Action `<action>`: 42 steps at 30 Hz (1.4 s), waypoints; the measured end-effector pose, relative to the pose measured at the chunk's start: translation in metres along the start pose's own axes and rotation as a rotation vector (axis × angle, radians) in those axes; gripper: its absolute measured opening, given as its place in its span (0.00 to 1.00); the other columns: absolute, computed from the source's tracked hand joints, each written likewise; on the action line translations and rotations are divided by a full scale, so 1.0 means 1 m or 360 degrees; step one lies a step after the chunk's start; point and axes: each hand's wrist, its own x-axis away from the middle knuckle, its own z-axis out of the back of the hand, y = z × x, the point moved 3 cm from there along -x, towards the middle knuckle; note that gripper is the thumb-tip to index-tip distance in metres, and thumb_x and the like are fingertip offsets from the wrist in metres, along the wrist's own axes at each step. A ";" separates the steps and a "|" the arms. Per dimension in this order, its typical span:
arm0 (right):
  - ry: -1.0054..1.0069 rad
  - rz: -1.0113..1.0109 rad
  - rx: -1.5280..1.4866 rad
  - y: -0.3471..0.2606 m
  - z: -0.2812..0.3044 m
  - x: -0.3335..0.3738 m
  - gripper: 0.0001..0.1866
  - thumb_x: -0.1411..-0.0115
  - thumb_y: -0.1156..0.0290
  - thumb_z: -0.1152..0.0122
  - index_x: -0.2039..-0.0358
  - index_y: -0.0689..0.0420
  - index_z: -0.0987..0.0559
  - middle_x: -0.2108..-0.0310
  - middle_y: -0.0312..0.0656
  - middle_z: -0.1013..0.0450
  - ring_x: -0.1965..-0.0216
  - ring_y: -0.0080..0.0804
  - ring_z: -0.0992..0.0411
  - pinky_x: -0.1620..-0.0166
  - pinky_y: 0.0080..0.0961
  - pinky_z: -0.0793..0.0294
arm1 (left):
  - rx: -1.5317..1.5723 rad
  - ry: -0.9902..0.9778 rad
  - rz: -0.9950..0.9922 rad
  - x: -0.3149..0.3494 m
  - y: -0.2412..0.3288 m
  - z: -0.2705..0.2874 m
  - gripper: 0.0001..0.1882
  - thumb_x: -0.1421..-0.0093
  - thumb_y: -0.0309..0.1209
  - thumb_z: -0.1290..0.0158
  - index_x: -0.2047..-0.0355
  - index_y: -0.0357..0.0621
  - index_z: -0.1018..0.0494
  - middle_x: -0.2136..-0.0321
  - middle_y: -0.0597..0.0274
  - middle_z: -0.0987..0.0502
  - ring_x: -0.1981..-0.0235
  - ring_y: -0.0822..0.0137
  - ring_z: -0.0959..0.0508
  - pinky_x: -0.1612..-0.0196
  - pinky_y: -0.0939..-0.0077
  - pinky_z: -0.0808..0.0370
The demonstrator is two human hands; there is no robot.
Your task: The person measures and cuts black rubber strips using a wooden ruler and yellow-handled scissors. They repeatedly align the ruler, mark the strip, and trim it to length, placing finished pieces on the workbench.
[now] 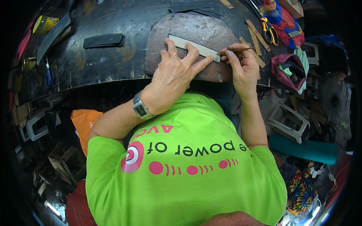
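A pale, flat strip [196,46] with a dark edging lies slantwise on a worn brown board [162,28]. Pressing it down is my left hand [176,67], its fingers spread along the strip's near side. I grip a thin brown stick-like tool [241,49] in my right hand [243,66], pinched between thumb and fingers. The tool's tip meets or nearly meets the strip's right end; what kind of tool it is I cannot make out.
On the black table [132,66] lie a dark folded piece [103,40], dark sheets [198,6], wooden strips [257,35], orange-black scissors [268,32] and blue-handled scissors [49,76]. A maroon bag [284,71] stands at the right edge, a yellow-lidded jar [45,24] far left.
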 end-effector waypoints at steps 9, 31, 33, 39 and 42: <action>0.0037 -0.0045 0.0310 -0.013 -0.007 -0.003 0.08 0.39 0.83 0.39 0.60 0.62 0.23 0.66 0.51 0.22 0.65 0.50 0.21 0.59 0.34 0.22 | -0.0033 0.0044 -0.0030 0.004 0.003 -0.005 0.38 0.34 0.35 0.49 0.25 0.72 0.45 0.38 0.44 0.35 0.44 0.21 0.29 0.49 0.50 0.25; -0.0112 0.0843 0.0832 -0.014 -0.015 0.015 0.09 0.40 0.83 0.40 0.58 0.61 0.22 0.70 0.47 0.24 0.68 0.43 0.23 0.64 0.31 0.23 | -0.0014 0.0094 -0.0013 0.002 0.002 -0.004 0.34 0.33 0.34 0.51 0.27 0.72 0.41 0.41 0.45 0.33 0.45 0.22 0.28 0.50 0.52 0.25; -0.0260 0.1135 0.1038 -0.026 -0.021 0.017 0.08 0.41 0.83 0.40 0.60 0.61 0.22 0.71 0.47 0.24 0.70 0.43 0.24 0.64 0.33 0.23 | -0.0012 0.0097 -0.0004 0.001 0.002 -0.005 0.34 0.33 0.34 0.51 0.27 0.72 0.41 0.40 0.45 0.34 0.45 0.22 0.29 0.50 0.52 0.25; -0.0207 0.0137 -0.0226 -0.032 -0.003 -0.024 0.06 0.28 0.77 0.46 0.53 0.63 0.25 0.60 0.44 0.20 0.61 0.26 0.21 0.55 0.23 0.21 | -0.0051 0.0108 0.0038 0.003 0.006 -0.006 0.34 0.32 0.34 0.53 0.27 0.74 0.42 0.38 0.44 0.35 0.44 0.21 0.30 0.50 0.54 0.27; -0.0272 0.0127 -0.0510 -0.028 -0.029 -0.031 0.08 0.27 0.76 0.46 0.51 0.64 0.24 0.58 0.47 0.20 0.57 0.29 0.19 0.50 0.26 0.20 | -0.0124 0.0108 0.0060 0.005 0.008 -0.006 0.33 0.32 0.34 0.53 0.27 0.73 0.42 0.37 0.44 0.36 0.43 0.21 0.30 0.49 0.54 0.28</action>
